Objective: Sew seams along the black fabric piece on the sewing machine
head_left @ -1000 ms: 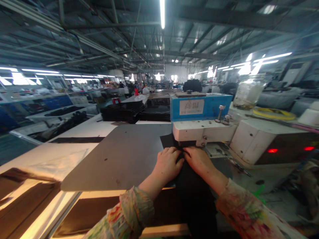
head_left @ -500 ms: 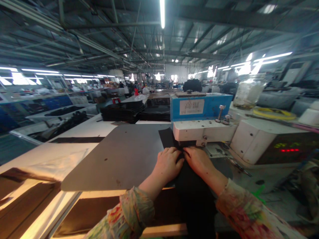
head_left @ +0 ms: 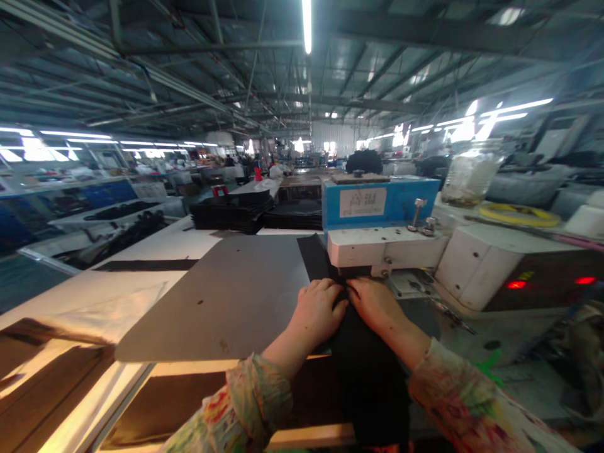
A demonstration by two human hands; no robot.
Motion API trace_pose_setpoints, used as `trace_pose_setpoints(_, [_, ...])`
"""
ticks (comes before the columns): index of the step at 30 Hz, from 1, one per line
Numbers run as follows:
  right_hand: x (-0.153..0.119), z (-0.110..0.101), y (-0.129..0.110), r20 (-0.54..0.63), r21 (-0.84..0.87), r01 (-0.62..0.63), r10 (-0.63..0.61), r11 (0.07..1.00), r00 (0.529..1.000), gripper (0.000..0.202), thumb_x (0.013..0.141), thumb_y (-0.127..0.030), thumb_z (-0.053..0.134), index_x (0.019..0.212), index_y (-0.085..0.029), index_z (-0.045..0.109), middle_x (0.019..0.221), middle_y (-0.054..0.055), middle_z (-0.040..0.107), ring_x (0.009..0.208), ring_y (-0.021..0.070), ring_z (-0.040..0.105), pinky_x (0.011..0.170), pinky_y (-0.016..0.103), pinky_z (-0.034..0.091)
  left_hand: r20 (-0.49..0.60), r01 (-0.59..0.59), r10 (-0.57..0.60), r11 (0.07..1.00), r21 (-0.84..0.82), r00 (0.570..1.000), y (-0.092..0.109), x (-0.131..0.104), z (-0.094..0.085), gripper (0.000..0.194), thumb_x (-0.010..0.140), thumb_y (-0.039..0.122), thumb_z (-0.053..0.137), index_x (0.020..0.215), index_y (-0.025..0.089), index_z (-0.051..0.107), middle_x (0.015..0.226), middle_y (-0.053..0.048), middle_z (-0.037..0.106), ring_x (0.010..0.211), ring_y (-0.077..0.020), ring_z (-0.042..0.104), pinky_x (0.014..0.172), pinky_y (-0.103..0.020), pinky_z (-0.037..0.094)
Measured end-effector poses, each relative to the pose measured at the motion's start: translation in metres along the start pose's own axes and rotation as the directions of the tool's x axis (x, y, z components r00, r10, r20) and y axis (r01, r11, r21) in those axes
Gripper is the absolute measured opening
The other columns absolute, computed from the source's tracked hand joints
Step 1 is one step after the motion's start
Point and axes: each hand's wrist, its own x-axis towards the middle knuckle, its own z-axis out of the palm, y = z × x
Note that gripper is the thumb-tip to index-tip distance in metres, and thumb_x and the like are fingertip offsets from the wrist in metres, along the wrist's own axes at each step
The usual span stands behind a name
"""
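A long piece of black sheet material (head_left: 370, 377) runs from the front of the white-headed machine (head_left: 361, 248) down over the table edge. My left hand (head_left: 321, 308) is closed on its left side, fingertips close under the machine head. Beside it, my right hand (head_left: 375, 302) pinches the same piece, with the two sets of fingertips nearly touching. The far end of the black material lies on the grey metal plate (head_left: 226, 302), left of the head. Whatever part lies beneath the head and my fingertips is hidden.
Stacks of black sheets (head_left: 231, 211) lie behind the plate. A blue cover (head_left: 410, 196) tops the machine; its display box (head_left: 495, 270) stands right. Behind that are a clear jar (head_left: 472, 173) and a yellow ring (head_left: 519, 215). Brown pieces (head_left: 51, 390) lie at lower left.
The far end of the black material has shifted slightly left and away from me on the plate. The red display lights look different. Both hands stay in place.
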Motion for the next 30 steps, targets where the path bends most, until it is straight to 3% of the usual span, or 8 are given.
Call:
trace_pose_setpoints(13, [-0.0015,-0.0002,-0.0010,-0.002,-0.010,-0.003,0.003,1.000,1.000,0.027,0.085,-0.018,0.038,0.100,-0.016,0.061,0.097,0.009,0.064,0.088,0.0171,0.059,0.078,0.025,0.041,0.056,0.020,-0.022,1.000,0.022,0.998,0.0037,0.0001,-0.0053,0.027,0.083,0.036,0.041,0.102,0.024,0.055,0.107,-0.002,0.054,0.099,-0.0198,0.046,0.080,-0.033,0.039])
trace_pose_setpoints(30, [-0.0009,-0.0002,-0.0009,0.019,-0.009,0.004,-0.003,1.000,1.000,0.028,0.085,-0.019,0.037,0.100,-0.015,0.060,0.097,0.010,0.064,0.089,0.0181,0.059,0.078,0.026,0.041,0.024,-0.002,0.002,1.000,0.022,1.000,0.0018,0.0003,-0.0017,0.024,0.083,0.036,0.041,0.100,0.025,0.054,0.104,-0.001,0.055,0.097,-0.0195,0.047,0.077,-0.033,0.038])
